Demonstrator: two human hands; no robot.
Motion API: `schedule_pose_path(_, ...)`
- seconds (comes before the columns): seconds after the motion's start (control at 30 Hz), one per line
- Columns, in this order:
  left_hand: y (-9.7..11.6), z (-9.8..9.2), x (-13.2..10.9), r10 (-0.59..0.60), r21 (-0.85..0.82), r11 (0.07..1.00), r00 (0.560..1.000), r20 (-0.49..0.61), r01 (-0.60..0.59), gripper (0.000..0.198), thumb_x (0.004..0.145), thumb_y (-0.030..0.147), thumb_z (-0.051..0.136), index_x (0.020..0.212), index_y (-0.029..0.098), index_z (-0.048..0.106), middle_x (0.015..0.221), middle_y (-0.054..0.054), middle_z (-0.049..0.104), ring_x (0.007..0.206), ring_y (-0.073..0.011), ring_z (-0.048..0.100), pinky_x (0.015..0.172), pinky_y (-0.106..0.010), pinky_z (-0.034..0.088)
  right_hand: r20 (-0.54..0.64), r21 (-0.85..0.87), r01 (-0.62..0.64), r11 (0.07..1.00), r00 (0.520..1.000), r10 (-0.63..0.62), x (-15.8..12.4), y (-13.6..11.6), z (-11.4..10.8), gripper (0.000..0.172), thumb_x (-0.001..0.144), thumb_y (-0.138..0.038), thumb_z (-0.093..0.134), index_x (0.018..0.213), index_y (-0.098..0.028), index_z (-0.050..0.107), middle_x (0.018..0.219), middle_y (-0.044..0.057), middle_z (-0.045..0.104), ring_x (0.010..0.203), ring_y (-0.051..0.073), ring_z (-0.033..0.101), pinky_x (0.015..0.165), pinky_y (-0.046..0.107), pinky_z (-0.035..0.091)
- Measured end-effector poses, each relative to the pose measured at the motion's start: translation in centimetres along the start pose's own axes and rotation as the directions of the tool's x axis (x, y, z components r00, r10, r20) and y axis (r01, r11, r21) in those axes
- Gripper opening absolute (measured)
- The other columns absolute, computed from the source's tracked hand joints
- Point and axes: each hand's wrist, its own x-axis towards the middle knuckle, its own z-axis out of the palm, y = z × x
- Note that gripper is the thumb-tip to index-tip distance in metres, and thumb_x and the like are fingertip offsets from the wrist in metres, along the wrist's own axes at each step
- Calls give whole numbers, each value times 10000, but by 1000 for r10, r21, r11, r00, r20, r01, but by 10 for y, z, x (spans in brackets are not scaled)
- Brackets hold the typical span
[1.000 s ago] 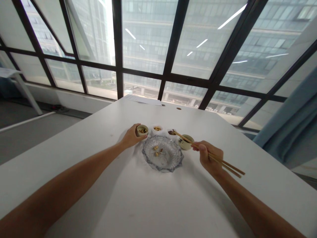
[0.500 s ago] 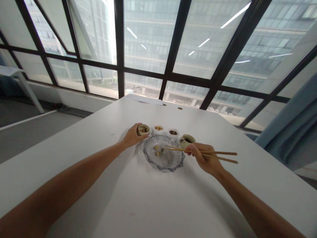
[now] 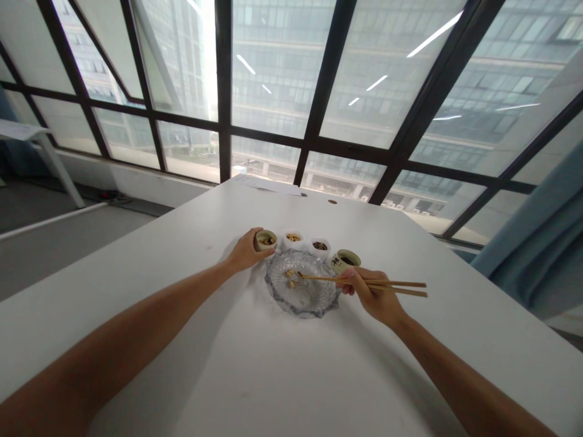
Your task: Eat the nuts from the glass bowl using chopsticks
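My left hand is wrapped round a small pale green cup that has mixed brownish bits inside. In my right hand is a pair of wooden chopsticks, their tips over a clear glass plate with a scalloped edge. A small dark bit shows at the chopstick tips. On the plate lie several pale peanut-like pieces. Just beyond my right hand stands another pale green cup with dark writing and dark contents.
Behind the plate stand a white cup of yellowish pieces and a white cup of dark striped seeds. Paper lies at the white table's far end, by the windows. A blue curtain hangs at right.
The chopsticks' tips have drawn together over the plate, and their back ends have swung slightly left. My left hand stays on its cup. The whole view has shifted a little.
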Motion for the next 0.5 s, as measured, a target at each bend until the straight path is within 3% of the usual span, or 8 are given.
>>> schedule_pose_path(0.2,1,-1,0,14,7,1000,1000,-6,-14,682,686,454,781,1258,174,538,1186,-128,686,1109,-280,651,994,-435,509,-191,253,-87,963,972,138,2,4,10,522,831,-691,613,677,-200,696,588,71,710,440,170,602,401,293,487)
schedule_pose_path(0.33,1,0,0,85,21,996,996,-8,-85,668,673,426,777,1248,172,548,1208,-123,672,1129,-287,644,1007,-434,504,-214,484,-145,863,936,278,3,14,20,509,764,-700,680,699,-196,671,565,54,703,424,157,587,388,273,465)
schedule_pose_path(0.5,-3,1,0,31,2,1000,1000,-8,-30,690,678,441,786,1261,168,537,1203,-129,678,1124,-285,647,1001,-439,507,-278,528,-113,842,913,298,2,19,23,514,761,-691,689,716,-178,682,573,62,704,434,152,590,399,265,456)
